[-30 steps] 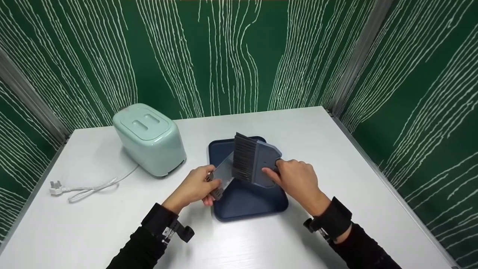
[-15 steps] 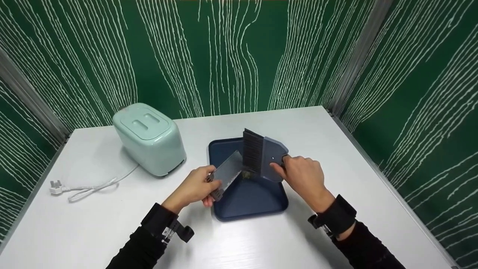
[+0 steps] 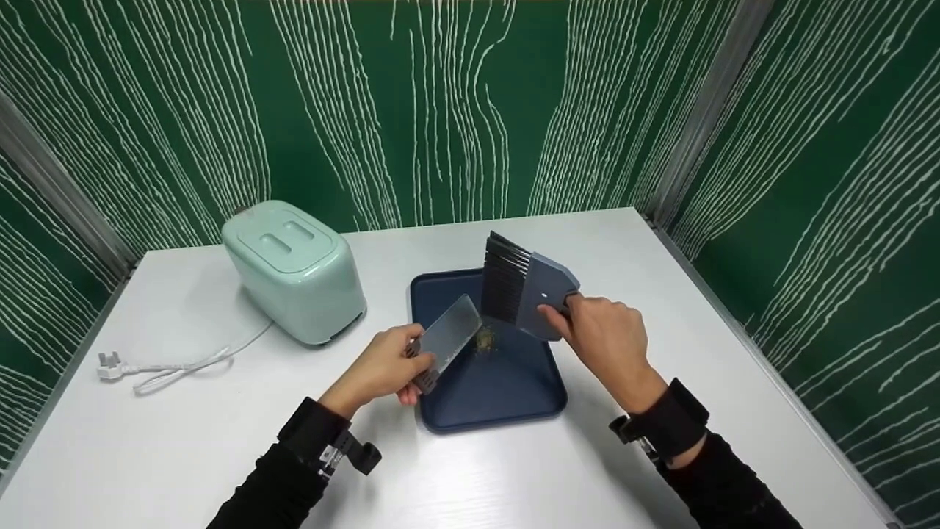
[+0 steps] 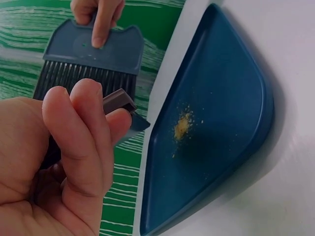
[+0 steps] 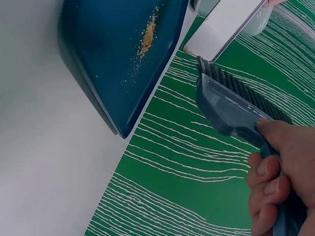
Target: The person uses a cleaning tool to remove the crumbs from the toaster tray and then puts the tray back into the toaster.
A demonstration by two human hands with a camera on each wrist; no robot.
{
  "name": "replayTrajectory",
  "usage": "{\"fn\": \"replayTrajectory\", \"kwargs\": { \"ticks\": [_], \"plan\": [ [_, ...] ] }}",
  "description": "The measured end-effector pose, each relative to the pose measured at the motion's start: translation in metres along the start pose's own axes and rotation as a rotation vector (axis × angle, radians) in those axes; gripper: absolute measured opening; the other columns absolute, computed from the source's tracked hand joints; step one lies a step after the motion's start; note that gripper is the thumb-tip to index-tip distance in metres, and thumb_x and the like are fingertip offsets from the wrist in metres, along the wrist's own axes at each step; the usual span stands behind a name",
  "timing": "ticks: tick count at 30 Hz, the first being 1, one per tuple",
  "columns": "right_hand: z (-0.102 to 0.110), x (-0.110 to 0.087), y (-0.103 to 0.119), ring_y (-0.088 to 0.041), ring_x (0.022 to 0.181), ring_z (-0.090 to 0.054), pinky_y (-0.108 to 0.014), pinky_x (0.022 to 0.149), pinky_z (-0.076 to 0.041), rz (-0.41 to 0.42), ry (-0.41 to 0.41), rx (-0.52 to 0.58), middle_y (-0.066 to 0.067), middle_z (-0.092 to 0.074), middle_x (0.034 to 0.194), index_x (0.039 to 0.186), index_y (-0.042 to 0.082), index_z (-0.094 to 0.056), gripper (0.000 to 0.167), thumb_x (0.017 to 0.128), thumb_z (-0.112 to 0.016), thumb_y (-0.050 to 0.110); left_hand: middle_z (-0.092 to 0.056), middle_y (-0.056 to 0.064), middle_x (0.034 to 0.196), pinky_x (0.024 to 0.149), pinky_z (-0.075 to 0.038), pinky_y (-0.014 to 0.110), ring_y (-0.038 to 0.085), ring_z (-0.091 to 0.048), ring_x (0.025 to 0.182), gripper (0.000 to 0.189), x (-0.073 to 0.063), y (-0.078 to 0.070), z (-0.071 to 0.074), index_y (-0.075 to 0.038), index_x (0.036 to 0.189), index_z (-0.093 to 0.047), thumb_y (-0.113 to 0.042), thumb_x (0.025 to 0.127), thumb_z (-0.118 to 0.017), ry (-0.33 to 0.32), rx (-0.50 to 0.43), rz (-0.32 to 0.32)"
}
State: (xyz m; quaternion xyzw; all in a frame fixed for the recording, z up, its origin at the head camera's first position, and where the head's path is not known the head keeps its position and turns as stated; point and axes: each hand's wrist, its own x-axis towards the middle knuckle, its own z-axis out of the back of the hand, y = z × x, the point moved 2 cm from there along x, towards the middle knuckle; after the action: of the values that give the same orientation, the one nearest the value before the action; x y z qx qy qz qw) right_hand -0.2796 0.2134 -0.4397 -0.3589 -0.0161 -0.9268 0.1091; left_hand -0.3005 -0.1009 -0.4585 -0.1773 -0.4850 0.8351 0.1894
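Observation:
My left hand [image 3: 382, 367] grips the dark end of a flat metal crumb tray [image 3: 452, 334], tilted over the left side of a navy serving tray [image 3: 507, 397]. My right hand [image 3: 606, 342] holds a blue-grey hand brush [image 3: 547, 297] by its handle, thumb along its flat back. Its black bristles point left, just beyond the crumb tray's free end. A small heap of yellowish crumbs [image 4: 182, 127] lies on the serving tray, with loose specks around it. In the right wrist view, a few crumbs cling to a corner of the crumb tray [image 5: 221, 29].
A mint-green toaster [image 3: 294, 272] stands at the back left of the white table [image 3: 220, 455]. Its white cord and plug [image 3: 111, 369] lie on the table beside it. Green walls [image 3: 470, 110] with white streaks rise behind and at both sides.
My right hand has lifted the brush up and to the right, off the crumb tray, uncovering the crumb heap on the serving tray. My left hand has stayed nearly still.

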Motion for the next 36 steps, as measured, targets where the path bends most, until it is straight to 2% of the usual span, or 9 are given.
{"fn": "replayTrajectory", "kwargs": {
  "ticks": [6,13,19,21,25,28,31,36],
  "plan": [
    [-0.003,0.002,0.002,-0.028,0.040,-0.052,-0.040,0.036,-0.037,-0.011,0.009,0.023,-0.005,-0.048,0.049,0.061,0.013,-0.046,0.059,0.098,-0.076,0.047,-0.072,0.010,0.066,0.045,-0.060,0.043,0.008,-0.062,0.040,0.008,0.000,-0.001,-0.001,-0.004,0.098,-0.055,-0.008,0.103,-0.060,0.012,0.010,-0.020],
    [-0.008,-0.003,0.003,-0.026,0.039,-0.050,-0.040,0.036,-0.038,0.005,0.037,0.001,-0.005,-0.048,0.049,0.062,0.012,-0.047,0.057,0.098,-0.078,0.045,-0.072,0.010,0.065,0.041,-0.057,0.035,0.007,-0.061,0.039,0.005,-0.002,-0.003,-0.003,-0.004,0.100,-0.056,-0.006,0.103,-0.058,0.034,-0.004,-0.036],
    [-0.008,-0.006,0.003,-0.027,0.039,-0.050,-0.040,0.035,-0.037,0.023,0.035,-0.020,-0.006,-0.047,0.049,0.062,0.012,-0.047,0.058,0.097,-0.079,0.046,-0.073,0.010,0.067,0.040,-0.057,0.033,0.008,-0.061,0.040,0.004,-0.001,-0.003,-0.003,-0.003,0.103,-0.058,-0.007,0.103,-0.059,0.035,0.005,-0.051],
    [-0.008,-0.006,0.003,-0.026,0.039,-0.050,-0.039,0.035,-0.037,0.027,0.041,-0.023,-0.005,-0.047,0.049,0.062,0.013,-0.046,0.058,0.096,-0.079,0.046,-0.073,0.010,0.067,0.041,-0.058,0.036,0.008,-0.061,0.040,0.004,-0.001,-0.003,-0.003,-0.003,0.103,-0.058,-0.007,0.103,-0.059,0.027,0.019,-0.057],
    [-0.008,-0.007,0.003,-0.027,0.040,-0.051,-0.040,0.036,-0.038,0.025,0.065,-0.026,-0.005,-0.047,0.049,0.062,0.013,-0.048,0.058,0.097,-0.079,0.047,-0.073,0.008,0.066,0.046,-0.061,0.050,0.008,-0.061,0.040,0.004,-0.002,-0.004,-0.002,-0.004,0.100,-0.058,-0.007,0.103,-0.059,0.006,0.063,-0.072],
    [-0.009,-0.008,0.002,-0.028,0.040,-0.051,-0.040,0.036,-0.040,0.015,0.097,-0.007,-0.006,-0.047,0.049,0.062,0.012,-0.050,0.057,0.097,-0.078,0.047,-0.071,0.006,0.065,0.050,-0.061,0.057,0.008,-0.061,0.039,0.005,-0.003,-0.004,-0.002,-0.006,0.098,-0.057,-0.007,0.103,-0.058,-0.009,0.087,-0.081],
    [-0.009,-0.007,-0.001,-0.026,0.042,-0.050,-0.038,0.038,-0.037,-0.011,0.158,0.048,-0.005,-0.046,0.051,0.063,0.013,-0.051,0.056,0.098,-0.077,0.048,-0.070,0.004,0.064,0.050,-0.061,0.059,0.008,-0.060,0.038,0.007,-0.004,-0.005,-0.003,-0.007,0.096,-0.056,-0.007,0.103,-0.057,-0.019,0.106,-0.091],
    [-0.010,-0.005,-0.007,-0.020,0.046,-0.045,-0.030,0.044,-0.028,-0.091,0.295,0.173,0.001,-0.040,0.054,0.063,0.015,-0.048,0.056,0.098,-0.077,0.048,-0.064,0.001,0.060,0.042,-0.057,0.040,0.008,-0.060,0.038,0.012,-0.005,-0.006,-0.005,-0.010,0.093,-0.053,-0.008,0.104,-0.057,-0.031,0.166,-0.106]
  ]
}}
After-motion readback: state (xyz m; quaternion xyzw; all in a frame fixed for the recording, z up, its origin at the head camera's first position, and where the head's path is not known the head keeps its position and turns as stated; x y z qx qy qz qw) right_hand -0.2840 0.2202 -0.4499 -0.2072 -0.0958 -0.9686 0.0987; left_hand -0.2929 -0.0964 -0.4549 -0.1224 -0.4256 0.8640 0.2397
